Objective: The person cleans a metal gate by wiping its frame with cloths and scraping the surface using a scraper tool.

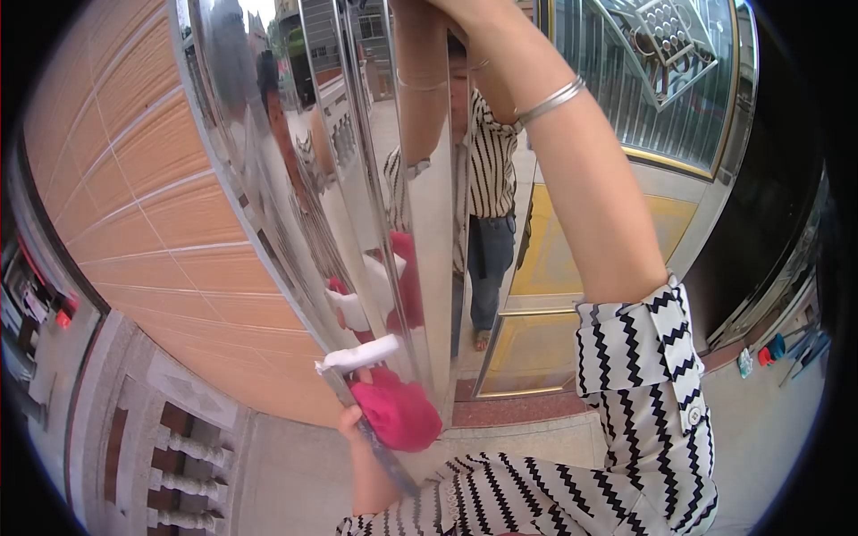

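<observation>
My left hand (351, 422) is low in the head view, its fingers closed around a dark-handled tool and a bunched pink cloth (398, 413). The tool has a white padded head (359, 355), close to the lower part of a mirror-like metal panel (429, 268). My right arm, with silver bangles at the wrist, stretches up across the panel. Part of my right hand (465, 11) shows at the top edge against the shiny metal; its fingers are cut off or hidden. Reflections of a striped shirt, an arm and the pink cloth show in the metal.
An orange tiled wall (152, 196) stands on the left, above a stone balustrade (192, 447). To the right is a door with yellow panels (550, 348) and a gold-edged glass section (670, 107). Blue and red items (776, 347) lie at the far right.
</observation>
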